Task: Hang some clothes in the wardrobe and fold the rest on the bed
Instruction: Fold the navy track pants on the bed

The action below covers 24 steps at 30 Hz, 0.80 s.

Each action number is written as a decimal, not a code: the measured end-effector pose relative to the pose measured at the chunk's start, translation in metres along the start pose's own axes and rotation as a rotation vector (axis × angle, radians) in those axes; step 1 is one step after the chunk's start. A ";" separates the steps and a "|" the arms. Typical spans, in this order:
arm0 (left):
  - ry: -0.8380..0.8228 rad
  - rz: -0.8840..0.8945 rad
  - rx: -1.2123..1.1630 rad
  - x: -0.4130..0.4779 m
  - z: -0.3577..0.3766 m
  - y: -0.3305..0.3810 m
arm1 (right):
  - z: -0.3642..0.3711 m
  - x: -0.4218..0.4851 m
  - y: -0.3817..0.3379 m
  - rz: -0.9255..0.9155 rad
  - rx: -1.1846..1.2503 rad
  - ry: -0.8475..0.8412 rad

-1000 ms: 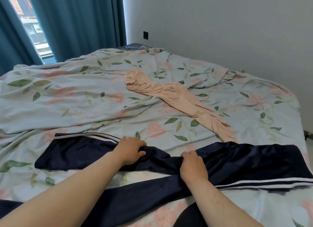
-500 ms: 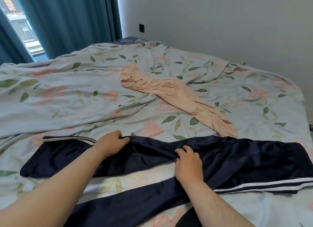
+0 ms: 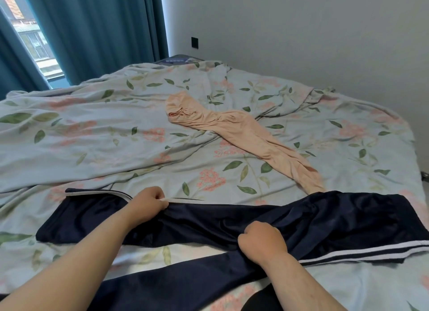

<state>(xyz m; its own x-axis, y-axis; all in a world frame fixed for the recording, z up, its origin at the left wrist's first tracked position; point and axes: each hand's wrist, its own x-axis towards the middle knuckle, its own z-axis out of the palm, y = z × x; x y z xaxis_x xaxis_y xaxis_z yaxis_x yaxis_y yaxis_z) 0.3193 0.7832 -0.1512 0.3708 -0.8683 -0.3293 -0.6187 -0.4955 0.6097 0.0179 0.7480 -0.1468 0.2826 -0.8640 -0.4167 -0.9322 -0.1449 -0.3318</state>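
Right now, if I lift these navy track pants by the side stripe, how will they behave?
The navy track pants will probably droop limply, since they lie creased around both hands. Their sheen suggests slippery fabric, so the left hand pinching the white stripe may lose hold. They look thin, likely light.

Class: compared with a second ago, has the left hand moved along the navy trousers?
Yes. The left hand has slid to the far striped edge of the shiny navy trousers, nearer the peach tights, and now pinches it.

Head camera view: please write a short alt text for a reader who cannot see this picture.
A person's left hand and right hand both grip navy track pants with white side stripes, spread across a bed with a floral cover. Peach tights lie farther back on the bed, with teal curtains behind.
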 end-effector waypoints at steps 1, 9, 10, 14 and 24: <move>-0.046 0.006 0.065 -0.003 0.002 -0.001 | 0.000 -0.002 -0.002 0.009 0.015 0.004; -0.442 -0.026 0.470 -0.035 -0.031 0.003 | 0.017 0.023 -0.009 -0.254 -0.179 0.269; -0.478 -0.052 0.545 -0.038 -0.035 0.002 | 0.021 0.026 -0.011 -0.254 -0.222 0.196; -0.469 -0.055 0.831 -0.048 -0.038 -0.005 | 0.026 0.031 -0.015 -0.213 -0.311 0.181; -0.232 -0.112 0.493 -0.035 -0.085 -0.063 | 0.023 0.027 -0.014 -0.160 -0.186 0.297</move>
<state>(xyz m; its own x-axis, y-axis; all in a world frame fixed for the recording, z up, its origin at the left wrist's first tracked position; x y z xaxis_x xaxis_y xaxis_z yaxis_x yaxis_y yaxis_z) 0.4038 0.8469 -0.1171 0.3255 -0.7644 -0.5565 -0.8558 -0.4884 0.1704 0.0435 0.7380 -0.1732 0.3756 -0.9214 -0.0998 -0.9143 -0.3508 -0.2022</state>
